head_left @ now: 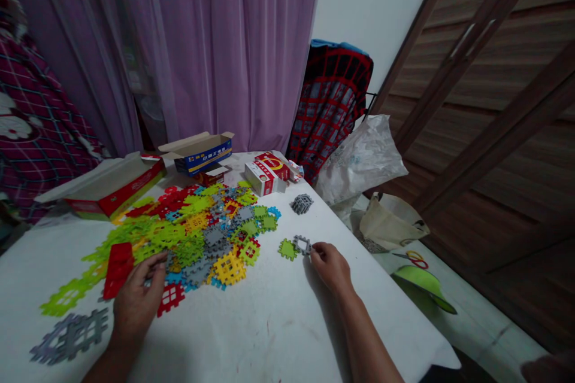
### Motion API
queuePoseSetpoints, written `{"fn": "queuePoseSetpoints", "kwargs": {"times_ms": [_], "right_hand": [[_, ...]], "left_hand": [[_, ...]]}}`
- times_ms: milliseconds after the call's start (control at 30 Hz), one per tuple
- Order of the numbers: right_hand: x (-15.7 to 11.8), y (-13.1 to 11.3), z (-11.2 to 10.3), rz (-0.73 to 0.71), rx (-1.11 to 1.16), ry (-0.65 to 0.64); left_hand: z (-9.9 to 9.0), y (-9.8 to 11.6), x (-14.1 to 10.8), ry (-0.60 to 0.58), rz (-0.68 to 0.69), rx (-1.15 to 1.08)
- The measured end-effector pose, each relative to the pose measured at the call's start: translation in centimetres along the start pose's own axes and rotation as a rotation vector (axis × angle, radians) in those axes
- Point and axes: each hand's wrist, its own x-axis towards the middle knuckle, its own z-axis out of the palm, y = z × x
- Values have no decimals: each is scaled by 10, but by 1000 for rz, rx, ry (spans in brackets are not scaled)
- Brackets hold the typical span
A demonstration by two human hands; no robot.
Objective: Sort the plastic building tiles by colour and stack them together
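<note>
A heap of plastic interlocking tiles [186, 239] in green, grey, yellow, red and blue covers the left and middle of the table. My left hand [137, 296] is at its near edge, fingers curled toward the thumb beside grey tiles; what they hold, if anything, is hidden. A red block-shaped piece [119, 269] lies left of that hand. To the right, my right hand [331, 266] has its fingertips closed on the edge of a grey open-centred tile [302, 245]. Touching or overlapping that tile is a green tile [287, 249]. Beyond them stands a small stack of grey tiles [302, 203].
An open red box [121, 188], a blue box [206, 155] and a red-and-white carton [263, 179] stand at the table's [251, 335] back. Grey tiles [69, 335] lie front left. Right of the table are a plastic bag [359, 158], a bin-like bag [390, 221] and scissors [417, 260].
</note>
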Motion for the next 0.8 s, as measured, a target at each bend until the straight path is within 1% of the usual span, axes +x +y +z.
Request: {"fn": "queuePoseSetpoints", "kwargs": {"times_ms": [133,300,433,533,633,700,733,800], "right_hand": [[7,10,1,-86,-69,25],[9,11,5,-161,-80,51],[8,14,12,-205,-48,94],[12,18,19,-226,-1,166],[30,18,17,-182,56,286],[51,11,8,-133,71,355],[63,6,1,-113,68,372],[87,-8,-13,-62,27,366]], "left_hand": [[-1,4,1,0,8,19],[-4,12,0,-13,9,30],[-4,11,0,3,26,34],[-3,6,1,7,32,27],[-1,3,2,-5,24,27],[-1,3,2,-9,21,16],[-1,2,2,-8,19,10],[-1,2,1,-5,14,6]]}}
